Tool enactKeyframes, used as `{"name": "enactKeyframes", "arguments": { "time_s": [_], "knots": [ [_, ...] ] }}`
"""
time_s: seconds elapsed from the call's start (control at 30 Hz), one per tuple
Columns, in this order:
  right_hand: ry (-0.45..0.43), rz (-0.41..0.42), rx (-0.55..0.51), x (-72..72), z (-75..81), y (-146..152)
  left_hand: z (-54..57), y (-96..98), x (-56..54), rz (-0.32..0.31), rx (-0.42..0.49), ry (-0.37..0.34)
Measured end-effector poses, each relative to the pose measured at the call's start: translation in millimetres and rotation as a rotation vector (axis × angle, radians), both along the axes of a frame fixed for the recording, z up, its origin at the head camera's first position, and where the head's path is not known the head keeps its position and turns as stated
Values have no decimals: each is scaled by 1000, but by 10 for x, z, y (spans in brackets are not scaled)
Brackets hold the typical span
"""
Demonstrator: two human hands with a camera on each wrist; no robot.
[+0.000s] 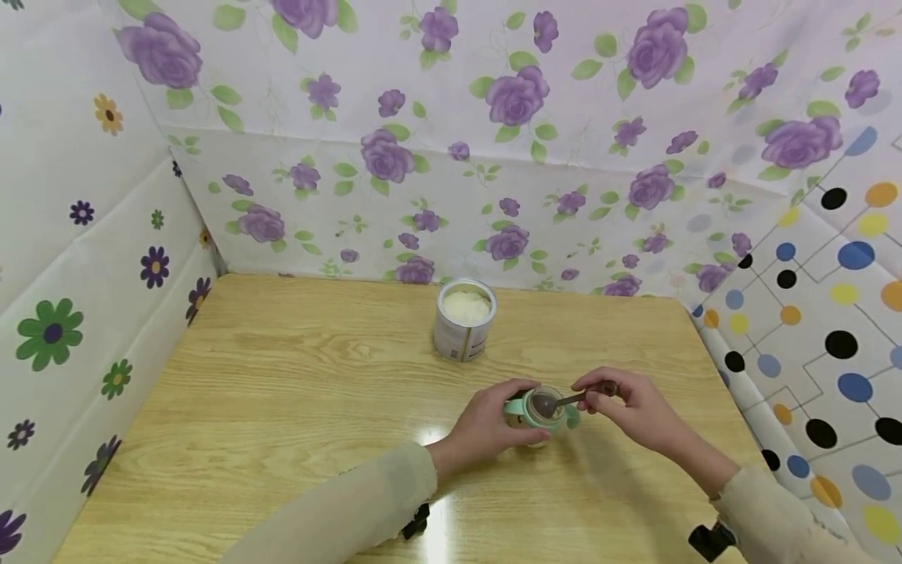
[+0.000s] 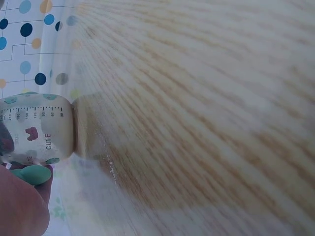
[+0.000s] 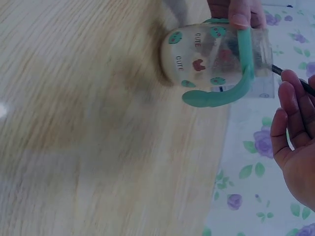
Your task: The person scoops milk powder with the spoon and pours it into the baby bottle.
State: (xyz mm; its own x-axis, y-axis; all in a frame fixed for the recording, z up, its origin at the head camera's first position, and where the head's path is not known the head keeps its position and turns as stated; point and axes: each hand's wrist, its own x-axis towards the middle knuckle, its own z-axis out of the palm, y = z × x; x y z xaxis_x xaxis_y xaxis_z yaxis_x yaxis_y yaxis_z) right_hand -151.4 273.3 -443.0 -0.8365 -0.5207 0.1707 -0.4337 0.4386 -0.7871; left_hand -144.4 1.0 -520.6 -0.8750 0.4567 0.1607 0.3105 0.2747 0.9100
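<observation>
A clear baby bottle [image 1: 521,420] with green side handles stands upright on the table, its top uncovered. My left hand [image 1: 486,423] grips it around the side, near the neck. Printed marks and the word CUTE show on the bottle [image 3: 197,59] in the right wrist view. Pinched in my right hand [image 1: 637,411] is a dark spoon [image 1: 571,398], whose bowl is inside the bottle's mouth. In the left wrist view, a measuring scale runs along the bottle [image 2: 37,128]. Pale contents show low in the bottle; how much is unclear.
An open can [image 1: 461,338] of pale powder stands behind the bottle, toward the back of the wooden table [image 1: 303,376]. A few white specks [image 2: 112,169] lie near the bottle's base. Flowered and dotted cloths hang around the table.
</observation>
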Motion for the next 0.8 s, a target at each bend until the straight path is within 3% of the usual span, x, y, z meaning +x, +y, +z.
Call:
{"name": "enactKeyframes", "arguments": {
  "time_s": [0.5,0.8],
  "knots": [
    [4,34,18,-2,88,-21,-23,-9,-6,-3,-10,-3],
    [-91,43,-16,-18,131,4,-8,-11,6,-3,-15,-14]
  ]
}}
